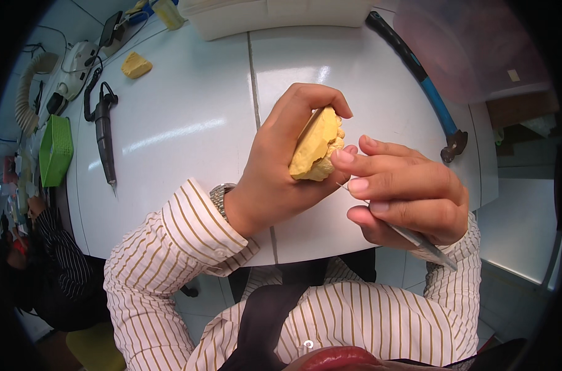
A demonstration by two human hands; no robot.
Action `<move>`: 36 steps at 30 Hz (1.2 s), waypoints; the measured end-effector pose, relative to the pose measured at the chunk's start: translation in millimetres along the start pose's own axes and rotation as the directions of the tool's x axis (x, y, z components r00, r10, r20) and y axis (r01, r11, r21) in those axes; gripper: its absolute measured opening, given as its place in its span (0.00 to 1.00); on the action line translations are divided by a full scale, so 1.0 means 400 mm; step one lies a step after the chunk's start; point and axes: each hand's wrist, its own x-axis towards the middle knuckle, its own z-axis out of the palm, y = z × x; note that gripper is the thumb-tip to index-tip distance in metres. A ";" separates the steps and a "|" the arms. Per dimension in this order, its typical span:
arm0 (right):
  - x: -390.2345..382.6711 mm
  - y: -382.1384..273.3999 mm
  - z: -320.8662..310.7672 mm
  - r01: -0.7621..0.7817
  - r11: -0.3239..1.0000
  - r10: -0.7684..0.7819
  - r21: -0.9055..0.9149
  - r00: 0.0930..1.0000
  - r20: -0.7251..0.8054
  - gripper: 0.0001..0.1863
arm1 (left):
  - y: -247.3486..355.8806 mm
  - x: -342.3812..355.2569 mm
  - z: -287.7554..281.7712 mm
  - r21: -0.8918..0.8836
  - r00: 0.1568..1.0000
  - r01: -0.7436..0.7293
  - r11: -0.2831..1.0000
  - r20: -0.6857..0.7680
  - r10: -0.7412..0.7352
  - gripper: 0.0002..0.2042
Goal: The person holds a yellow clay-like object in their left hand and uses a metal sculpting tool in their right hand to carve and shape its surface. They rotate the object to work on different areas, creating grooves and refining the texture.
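Observation:
My left hand [265,164] grips a yellow plaster dental cast [312,148] above the white table, thumb and fingers wrapped around its sides. The bumpy, tooth-like edge of the cast faces right. My right hand [417,195] is closed around a slim metal carving knife [424,245]. Its handle slants down toward my wrist, and its thin tip points up and left, just below the cast. The fingertips of my right hand are close beside the cast's right edge; whether they touch it I cannot tell.
A hammer [415,71] with a blue and black handle lies at the right. On the left are a dark corded handpiece [103,139], a yellow plaster chunk [136,65] and a green basket [56,148]. A white bin [274,17] stands at the back. Another person's sleeve [61,253] shows far left.

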 end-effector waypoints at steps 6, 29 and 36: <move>0.004 -0.008 0.005 -0.067 0.989 0.067 -0.134 0.998 0.001 0.16 | 0.007 -0.002 -0.003 -0.013 0.997 0.070 0.997 -0.019 -0.070 0.19; 0.003 0.018 -0.016 -0.219 0.948 0.239 0.231 0.969 -0.062 0.11 | 0.018 0.012 -0.025 0.031 0.987 0.051 0.998 0.149 -0.055 0.17; 0.004 0.019 -0.007 -0.296 0.888 0.330 0.351 0.943 -0.039 0.10 | 0.036 0.035 -0.072 0.200 0.934 0.072 0.977 0.330 -0.137 0.17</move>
